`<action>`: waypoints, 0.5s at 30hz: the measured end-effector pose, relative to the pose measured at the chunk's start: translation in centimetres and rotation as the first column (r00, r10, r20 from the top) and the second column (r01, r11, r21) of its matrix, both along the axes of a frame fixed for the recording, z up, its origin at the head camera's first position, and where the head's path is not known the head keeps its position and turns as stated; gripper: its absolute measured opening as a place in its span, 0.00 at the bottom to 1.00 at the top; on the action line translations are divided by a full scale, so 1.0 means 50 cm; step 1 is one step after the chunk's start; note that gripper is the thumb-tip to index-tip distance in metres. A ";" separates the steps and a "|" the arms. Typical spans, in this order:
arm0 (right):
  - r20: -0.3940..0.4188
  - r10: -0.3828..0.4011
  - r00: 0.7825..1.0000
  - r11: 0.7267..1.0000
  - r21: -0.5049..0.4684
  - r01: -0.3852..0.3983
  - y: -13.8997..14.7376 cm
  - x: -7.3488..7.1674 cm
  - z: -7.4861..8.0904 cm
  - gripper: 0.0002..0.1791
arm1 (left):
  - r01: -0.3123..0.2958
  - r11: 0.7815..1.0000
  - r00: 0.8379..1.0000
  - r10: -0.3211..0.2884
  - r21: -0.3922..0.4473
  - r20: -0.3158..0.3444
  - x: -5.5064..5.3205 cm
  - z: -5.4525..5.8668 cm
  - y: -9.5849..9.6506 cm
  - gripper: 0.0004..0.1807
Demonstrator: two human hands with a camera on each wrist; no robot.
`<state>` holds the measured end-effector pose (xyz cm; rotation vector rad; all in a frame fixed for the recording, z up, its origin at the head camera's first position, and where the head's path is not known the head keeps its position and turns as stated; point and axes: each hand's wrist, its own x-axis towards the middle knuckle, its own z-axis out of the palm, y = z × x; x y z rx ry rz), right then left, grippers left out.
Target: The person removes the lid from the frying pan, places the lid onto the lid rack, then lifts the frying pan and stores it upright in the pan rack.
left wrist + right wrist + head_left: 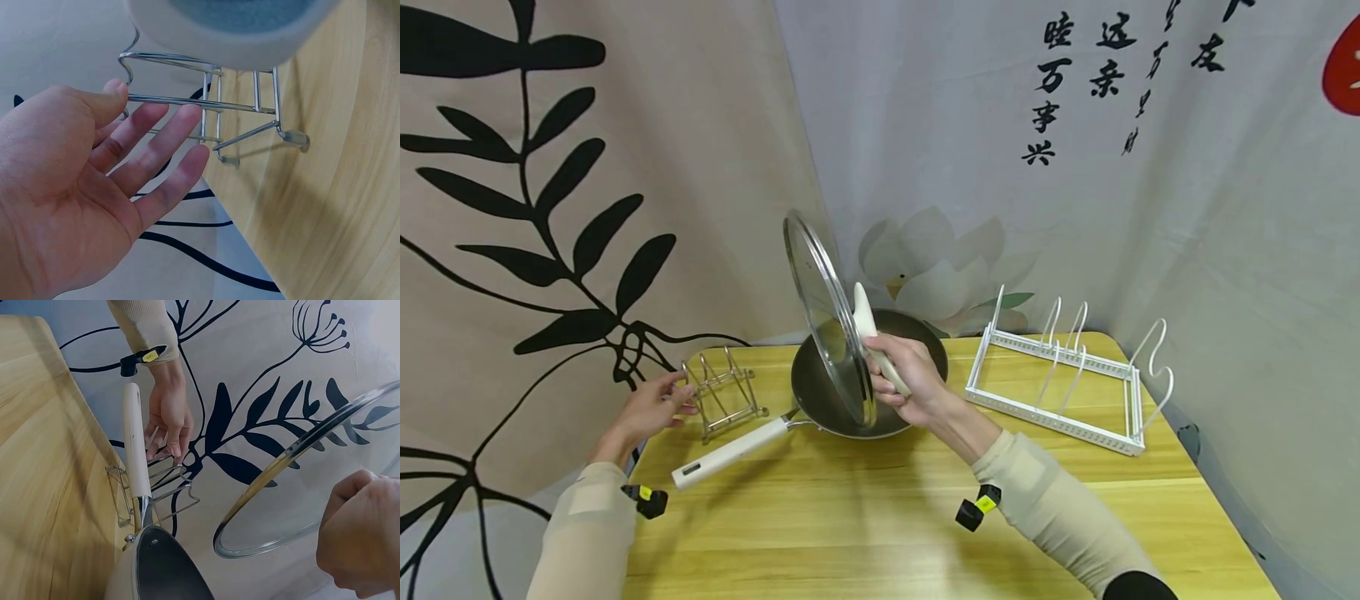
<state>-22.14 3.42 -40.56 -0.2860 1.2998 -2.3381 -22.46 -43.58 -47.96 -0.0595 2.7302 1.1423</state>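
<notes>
The glass lid (829, 321) is held on its edge, tilted nearly upright, over the dark inside of the frying pan (811, 383); whether its lower rim touches the pan cannot be told. The right hand (917, 379) grips the cream lid handle (865, 312), which faces to the right, with fingers wrapped about its lower part. The left hand (651, 408), well apart from the right, pinches the near end of the small wire rack (234, 107) between thumb and fingers, the other fingertips spread beneath a bar. This metal rack stands at the left edge of the wooden table (850, 517), its capped feet on the top, left of the pan. The pan's pale handle (730, 454) points toward the near left, passing just in front of the small rack. To the right of the pan sits the white rack (1052, 421), with upright wire dividers and a curved loop at its right end. Behind the table hangs a pale cloth (730, 167) printed with black leaves, and dark written characters (1045, 108) show farther right.
</notes>
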 end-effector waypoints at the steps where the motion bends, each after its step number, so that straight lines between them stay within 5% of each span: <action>1: 0.001 0.000 1.000 1.000 0.000 0.000 -0.003 -0.001 -0.001 0.07 | -0.001 1.000 1.000 0.001 0.000 -0.001 0.000 0.000 0.000 0.39; 15: 0.001 0.032 0.999 0.999 -0.019 -0.032 -0.036 -0.004 -0.002 0.07 | 0.017 1.000 1.000 -0.017 0.008 -0.010 0.000 -0.002 -0.006 0.39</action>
